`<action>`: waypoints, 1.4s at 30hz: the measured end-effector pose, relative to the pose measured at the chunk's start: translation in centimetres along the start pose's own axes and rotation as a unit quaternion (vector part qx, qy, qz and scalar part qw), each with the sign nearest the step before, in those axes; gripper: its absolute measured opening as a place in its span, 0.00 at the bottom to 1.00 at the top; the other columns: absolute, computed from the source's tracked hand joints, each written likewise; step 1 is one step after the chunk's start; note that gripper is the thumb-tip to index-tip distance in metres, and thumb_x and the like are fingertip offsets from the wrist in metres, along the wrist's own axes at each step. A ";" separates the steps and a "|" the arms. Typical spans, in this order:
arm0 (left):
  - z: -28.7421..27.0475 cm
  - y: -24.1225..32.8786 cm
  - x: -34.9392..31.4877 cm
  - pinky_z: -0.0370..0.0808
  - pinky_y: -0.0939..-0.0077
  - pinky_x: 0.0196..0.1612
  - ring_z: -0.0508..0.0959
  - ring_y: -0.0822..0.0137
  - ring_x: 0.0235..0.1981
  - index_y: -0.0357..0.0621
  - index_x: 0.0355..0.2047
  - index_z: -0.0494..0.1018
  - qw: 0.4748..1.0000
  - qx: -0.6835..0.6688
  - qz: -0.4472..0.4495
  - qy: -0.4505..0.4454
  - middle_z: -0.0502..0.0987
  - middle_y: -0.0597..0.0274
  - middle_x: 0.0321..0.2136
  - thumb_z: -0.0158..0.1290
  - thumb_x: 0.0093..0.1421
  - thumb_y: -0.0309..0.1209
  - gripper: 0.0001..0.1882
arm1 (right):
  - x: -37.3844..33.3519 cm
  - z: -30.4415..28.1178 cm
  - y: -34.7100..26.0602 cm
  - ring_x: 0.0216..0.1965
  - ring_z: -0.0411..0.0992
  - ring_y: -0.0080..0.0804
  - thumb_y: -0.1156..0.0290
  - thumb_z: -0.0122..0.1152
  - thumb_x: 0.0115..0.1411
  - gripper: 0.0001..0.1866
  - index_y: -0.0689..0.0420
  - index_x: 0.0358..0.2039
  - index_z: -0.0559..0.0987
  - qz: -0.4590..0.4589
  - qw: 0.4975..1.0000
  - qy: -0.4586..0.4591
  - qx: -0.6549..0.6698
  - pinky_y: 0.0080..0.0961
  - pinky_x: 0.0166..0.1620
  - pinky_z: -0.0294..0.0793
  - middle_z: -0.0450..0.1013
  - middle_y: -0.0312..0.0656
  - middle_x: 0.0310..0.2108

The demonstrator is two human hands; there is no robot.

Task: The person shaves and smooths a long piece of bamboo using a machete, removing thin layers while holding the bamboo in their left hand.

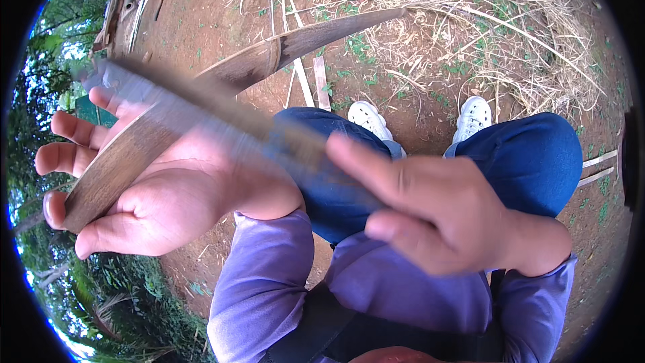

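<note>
My left hand (175, 208), palm up, holds a split bamboo strip (127, 161). The strip's near end is caught between thumb and forefinger, while the other fingers are spread. From there it runs up and right, past a raised node, to a tapered tip. My right hand (437, 212) is closed round a long, broad-bladed knife (248, 124), its forefinger stretched along it. Motion smears the blade, which crosses over the strip and my left palm. Whether the blade touches the bamboo I cannot tell. The knife's handle is mostly hidden in my fist.
Below are my knees in blue trousers (524, 161) and white clogs (367, 117). Thin shavings (531, 47) litter the brown soil at the upper right. Pale slats (321, 81) lie beyond my feet. A wooden structure (121, 7) stands at the upper left, near green plants (127, 296).
</note>
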State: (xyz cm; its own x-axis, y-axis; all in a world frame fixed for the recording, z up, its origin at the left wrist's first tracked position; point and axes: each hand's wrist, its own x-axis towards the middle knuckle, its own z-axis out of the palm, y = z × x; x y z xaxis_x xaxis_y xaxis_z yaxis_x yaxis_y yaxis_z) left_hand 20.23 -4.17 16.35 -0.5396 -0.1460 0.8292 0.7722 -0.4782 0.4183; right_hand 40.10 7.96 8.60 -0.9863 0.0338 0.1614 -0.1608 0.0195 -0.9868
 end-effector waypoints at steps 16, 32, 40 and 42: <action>-0.3 -0.3 0.5 0.65 0.45 0.47 0.72 0.58 0.45 0.64 0.41 0.70 1.000 0.023 0.008 -0.008 0.73 0.69 0.40 0.28 0.72 0.62 0.25 | 0.8 -0.9 2.5 0.20 0.65 0.27 0.65 0.54 0.69 0.31 0.61 0.70 0.64 0.137 0.990 0.031 0.013 0.25 0.28 0.68 0.66 0.37 0.19; -2.4 0.8 1.6 0.74 0.28 0.51 0.77 0.48 0.48 0.62 0.63 0.66 0.961 -0.229 -0.074 -0.135 0.73 0.49 0.51 0.23 0.75 0.55 0.29 | 0.5 1.2 -0.5 0.23 0.74 0.35 0.60 0.54 0.70 0.32 0.64 0.69 0.65 -0.088 0.996 -0.009 0.003 0.28 0.29 0.72 0.74 0.45 0.26; -3.0 0.6 1.7 0.76 0.39 0.53 0.76 0.51 0.45 0.60 0.62 0.65 0.969 -0.227 -0.065 -0.071 0.74 0.50 0.49 0.22 0.74 0.58 0.30 | 0.3 1.3 -1.9 0.32 0.78 0.28 0.61 0.53 0.71 0.31 0.64 0.69 0.64 -0.042 0.996 -0.020 -0.077 0.25 0.36 0.76 0.80 0.51 0.43; -2.9 0.1 1.3 0.76 0.44 0.53 0.76 0.55 0.44 0.61 0.61 0.65 0.992 -0.110 -0.004 -0.063 0.74 0.55 0.49 0.22 0.74 0.59 0.30 | 0.6 1.3 -1.3 0.38 0.80 0.27 0.61 0.52 0.71 0.31 0.64 0.69 0.64 0.059 0.997 -0.013 -0.042 0.25 0.40 0.77 0.78 0.53 0.50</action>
State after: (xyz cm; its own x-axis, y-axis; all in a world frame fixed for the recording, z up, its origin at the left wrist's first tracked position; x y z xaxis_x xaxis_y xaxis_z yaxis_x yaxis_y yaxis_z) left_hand 18.64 -6.94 16.41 -0.4886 -0.0385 0.8716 0.6686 -0.6584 0.3457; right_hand 39.64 6.64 9.95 -0.9990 0.0149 0.0427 -0.0410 0.1012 -0.9940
